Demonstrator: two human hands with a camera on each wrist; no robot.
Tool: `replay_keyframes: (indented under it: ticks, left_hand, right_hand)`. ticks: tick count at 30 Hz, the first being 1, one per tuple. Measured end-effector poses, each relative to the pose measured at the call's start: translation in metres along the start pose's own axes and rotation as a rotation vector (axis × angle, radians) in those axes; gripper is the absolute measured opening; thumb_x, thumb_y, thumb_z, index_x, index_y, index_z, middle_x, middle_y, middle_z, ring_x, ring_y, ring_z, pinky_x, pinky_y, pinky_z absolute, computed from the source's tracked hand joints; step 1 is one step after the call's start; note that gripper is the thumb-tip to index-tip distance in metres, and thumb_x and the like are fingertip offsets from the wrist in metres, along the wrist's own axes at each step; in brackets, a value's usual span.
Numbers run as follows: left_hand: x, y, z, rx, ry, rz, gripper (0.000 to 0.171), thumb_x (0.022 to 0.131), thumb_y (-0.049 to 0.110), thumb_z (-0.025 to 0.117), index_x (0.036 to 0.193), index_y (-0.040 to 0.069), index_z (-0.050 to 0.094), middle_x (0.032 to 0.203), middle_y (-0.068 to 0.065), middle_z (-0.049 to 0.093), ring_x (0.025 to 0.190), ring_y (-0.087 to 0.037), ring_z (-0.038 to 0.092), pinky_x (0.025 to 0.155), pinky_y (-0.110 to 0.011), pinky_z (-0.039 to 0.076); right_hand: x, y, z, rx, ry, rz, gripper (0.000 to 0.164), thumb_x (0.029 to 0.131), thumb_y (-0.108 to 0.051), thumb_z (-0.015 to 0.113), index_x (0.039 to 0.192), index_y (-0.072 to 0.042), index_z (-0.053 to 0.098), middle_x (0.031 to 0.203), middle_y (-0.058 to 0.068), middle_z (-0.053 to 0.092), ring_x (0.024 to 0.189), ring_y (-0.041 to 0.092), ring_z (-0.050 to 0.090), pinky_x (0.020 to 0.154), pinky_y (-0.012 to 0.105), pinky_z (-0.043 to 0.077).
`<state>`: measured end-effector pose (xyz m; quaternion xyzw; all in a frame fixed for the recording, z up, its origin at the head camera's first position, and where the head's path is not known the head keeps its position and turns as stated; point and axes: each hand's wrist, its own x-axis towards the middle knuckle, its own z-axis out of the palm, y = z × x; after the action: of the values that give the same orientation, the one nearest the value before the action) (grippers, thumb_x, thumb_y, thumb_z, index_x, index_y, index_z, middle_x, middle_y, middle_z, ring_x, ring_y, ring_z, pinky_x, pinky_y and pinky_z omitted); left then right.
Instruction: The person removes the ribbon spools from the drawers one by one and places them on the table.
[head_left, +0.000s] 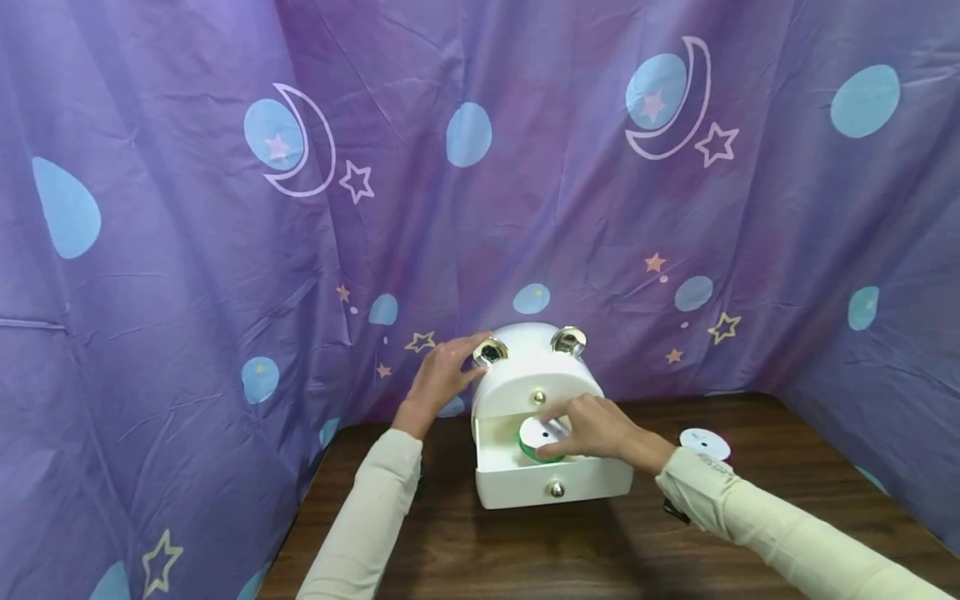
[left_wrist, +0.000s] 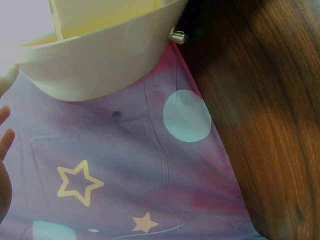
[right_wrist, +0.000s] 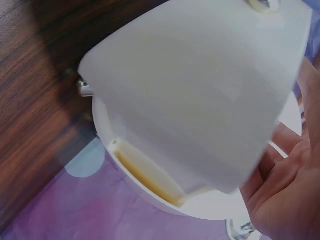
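1. White-and-green spool [head_left: 536, 432] is sitting inside the pulled-out lower drawer [head_left: 517, 488] of the white cabinet [head_left: 527, 354].
2. Right hand [head_left: 602, 427] is pinching the spool's rim, thumb and fingers partly closed.
3. Left hand [head_left: 442, 377] is resting against the cabinet beside a gold-rimmed eye [head_left: 491, 352], fingers parted, gripping nothing.
4. Another spool [head_left: 707, 442] is lying on the table [head_left: 465, 550].

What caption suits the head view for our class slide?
Right hand pinches a spool at the open drawer of a white cabinet, left hand by its gold ornament.
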<state>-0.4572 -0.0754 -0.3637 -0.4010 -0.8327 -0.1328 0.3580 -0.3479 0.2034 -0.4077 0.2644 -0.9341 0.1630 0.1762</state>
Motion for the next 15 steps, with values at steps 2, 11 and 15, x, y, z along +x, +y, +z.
replay_keyframes:
  ticks: [2,11,15]
  left_hand:
    - [0.0,0.0,-0.001,0.001,-0.004,-0.005,0.069,0.085,0.024,0.088,0.148,0.016,0.059,0.14,-0.008,0.067,0.121,-0.028,0.068,0.103,-0.038,0.057]
    - [0.0,0.002,-0.003,0.018,0.001,-0.005,0.069,0.085,0.024,0.088,0.147,0.016,0.06,0.14,-0.008,0.067,0.12,-0.028,0.068,0.101,-0.038,0.058]
    - [0.0,0.003,-0.003,0.015,-0.006,-0.006,0.069,0.085,0.024,0.088,0.148,0.016,0.059,0.139,-0.01,0.067,0.12,-0.029,0.068,0.101,-0.039,0.058]
  right_hand:
    - [0.0,-0.004,-0.005,-0.007,0.006,-0.006,0.055,0.07,-0.067,0.085,0.108,-0.027,0.082,0.099,-0.008,0.078,0.07,0.004,0.056,0.058,0.026,0.053]
    - [-0.004,-0.011,-0.021,-0.027,0.004,0.014,0.055,0.071,-0.067,0.086,0.109,-0.027,0.081,0.105,-0.003,0.078,0.075,0.009,0.061,0.062,0.032,0.056]
    - [-0.009,-0.008,-0.029,-0.035,-0.001,0.045,0.058,0.07,-0.068,0.085,0.11,-0.027,0.082,0.1,0.0,0.078,0.073,0.011,0.061,0.06,0.034,0.056]
